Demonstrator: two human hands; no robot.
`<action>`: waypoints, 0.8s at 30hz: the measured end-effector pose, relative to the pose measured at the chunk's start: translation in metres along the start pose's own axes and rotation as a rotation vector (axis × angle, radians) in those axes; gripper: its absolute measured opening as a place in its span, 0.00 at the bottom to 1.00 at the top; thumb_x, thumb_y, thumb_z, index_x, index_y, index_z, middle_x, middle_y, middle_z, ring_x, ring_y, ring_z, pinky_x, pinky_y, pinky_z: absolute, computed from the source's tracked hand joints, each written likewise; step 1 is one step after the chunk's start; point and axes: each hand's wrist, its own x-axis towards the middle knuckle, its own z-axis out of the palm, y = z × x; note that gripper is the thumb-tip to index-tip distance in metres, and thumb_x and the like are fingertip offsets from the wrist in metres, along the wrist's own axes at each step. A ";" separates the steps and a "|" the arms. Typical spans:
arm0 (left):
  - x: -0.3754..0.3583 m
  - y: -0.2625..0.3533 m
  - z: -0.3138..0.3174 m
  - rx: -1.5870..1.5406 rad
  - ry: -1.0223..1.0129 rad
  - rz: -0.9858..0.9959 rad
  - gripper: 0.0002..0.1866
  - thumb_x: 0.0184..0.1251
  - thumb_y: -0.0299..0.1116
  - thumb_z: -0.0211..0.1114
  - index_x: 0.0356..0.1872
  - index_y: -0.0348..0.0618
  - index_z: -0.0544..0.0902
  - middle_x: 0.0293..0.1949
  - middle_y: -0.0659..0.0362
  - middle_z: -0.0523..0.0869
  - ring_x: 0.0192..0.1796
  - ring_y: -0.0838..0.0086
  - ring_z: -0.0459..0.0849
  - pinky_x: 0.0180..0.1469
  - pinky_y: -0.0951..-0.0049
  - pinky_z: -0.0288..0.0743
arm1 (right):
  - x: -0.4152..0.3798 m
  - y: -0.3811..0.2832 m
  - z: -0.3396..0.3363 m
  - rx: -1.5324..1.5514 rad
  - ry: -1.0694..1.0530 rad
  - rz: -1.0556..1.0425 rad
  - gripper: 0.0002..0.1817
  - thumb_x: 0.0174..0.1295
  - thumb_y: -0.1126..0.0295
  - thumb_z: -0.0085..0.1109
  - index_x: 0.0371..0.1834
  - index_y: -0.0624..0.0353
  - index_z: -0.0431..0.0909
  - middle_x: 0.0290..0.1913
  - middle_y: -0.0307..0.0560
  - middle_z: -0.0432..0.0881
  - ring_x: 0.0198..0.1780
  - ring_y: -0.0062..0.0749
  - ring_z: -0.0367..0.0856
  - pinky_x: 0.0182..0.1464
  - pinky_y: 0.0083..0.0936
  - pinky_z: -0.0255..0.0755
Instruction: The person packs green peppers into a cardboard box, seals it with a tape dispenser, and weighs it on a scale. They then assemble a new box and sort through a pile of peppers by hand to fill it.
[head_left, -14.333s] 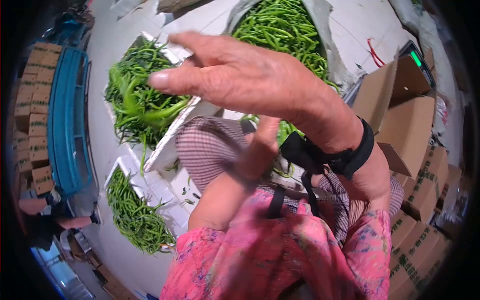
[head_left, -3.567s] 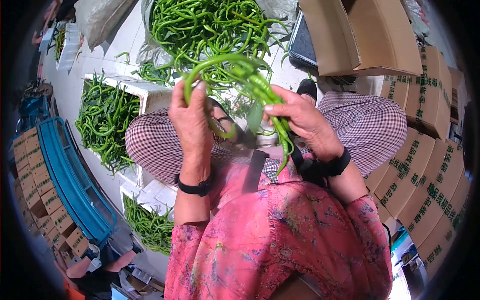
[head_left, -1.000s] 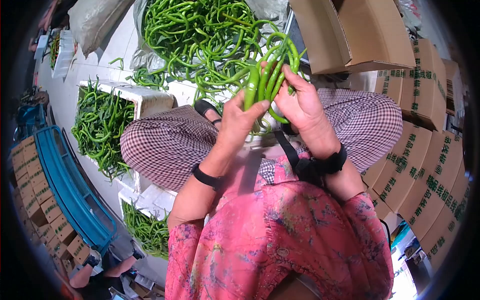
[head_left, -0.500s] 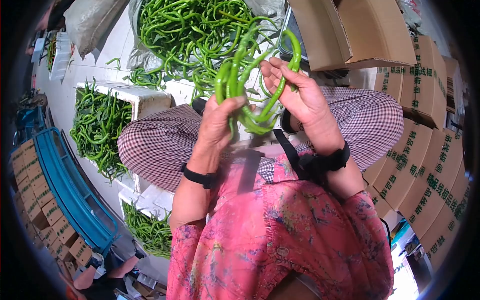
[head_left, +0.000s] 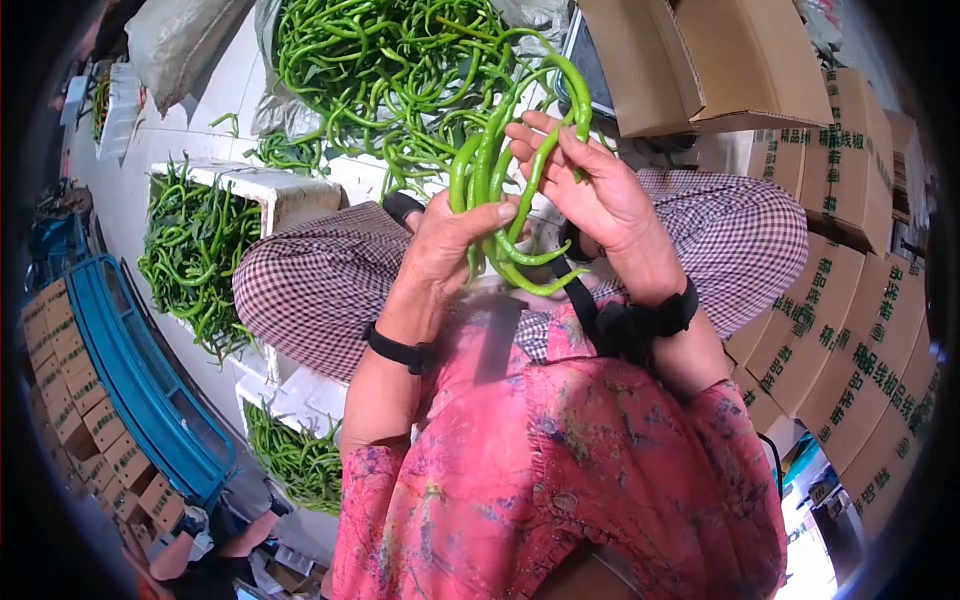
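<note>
My left hand and my right hand together hold a small bunch of long green chili peppers above my lap. The left hand grips the bunch from the left, thumb across the stems. Fingers of the right hand are spread against the peppers on the right side. The pepper tips curl down below both hands. Behind the bunch lies a large heap of green peppers on an opened sack.
A white foam box at my left knee holds more peppers; another box of peppers stands below it. Cardboard cartons are stacked on the right. A blue crate stands left. Another person is at the lower left.
Over the last second the bunch stayed in both hands; my left hand shifted its grip lower on the stems and the peppers straightened upward against my right palm.
</note>
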 end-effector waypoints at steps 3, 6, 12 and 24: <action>-0.002 0.003 0.004 -0.103 -0.047 -0.044 0.21 0.60 0.25 0.69 0.54 0.31 0.76 0.40 0.52 0.85 0.40 0.64 0.88 0.44 0.68 0.85 | -0.002 -0.002 -0.006 -0.049 0.095 -0.025 0.20 0.72 0.67 0.55 0.63 0.65 0.71 0.61 0.57 0.77 0.61 0.39 0.77 0.67 0.37 0.69; -0.004 0.007 0.003 -0.037 0.013 -0.049 0.19 0.61 0.24 0.68 0.53 0.29 0.76 0.39 0.49 0.86 0.41 0.61 0.89 0.45 0.63 0.87 | 0.000 -0.010 -0.016 -0.037 0.127 -0.075 0.17 0.70 0.70 0.58 0.58 0.66 0.74 0.54 0.55 0.81 0.54 0.37 0.81 0.61 0.33 0.75; -0.018 0.017 -0.017 0.004 0.116 0.022 0.13 0.62 0.23 0.67 0.46 0.31 0.77 0.36 0.52 0.84 0.36 0.69 0.86 0.39 0.69 0.84 | -0.002 -0.016 -0.016 -0.112 0.255 -0.158 0.18 0.70 0.71 0.59 0.58 0.69 0.71 0.53 0.59 0.81 0.51 0.35 0.83 0.56 0.29 0.80; -0.049 0.035 -0.006 -0.110 0.089 0.125 0.16 0.60 0.27 0.71 0.46 0.34 0.78 0.35 0.56 0.83 0.32 0.73 0.83 0.39 0.72 0.81 | 0.000 -0.004 -0.005 -0.379 0.369 -0.234 0.17 0.70 0.66 0.61 0.53 0.67 0.72 0.47 0.56 0.83 0.47 0.33 0.85 0.45 0.22 0.84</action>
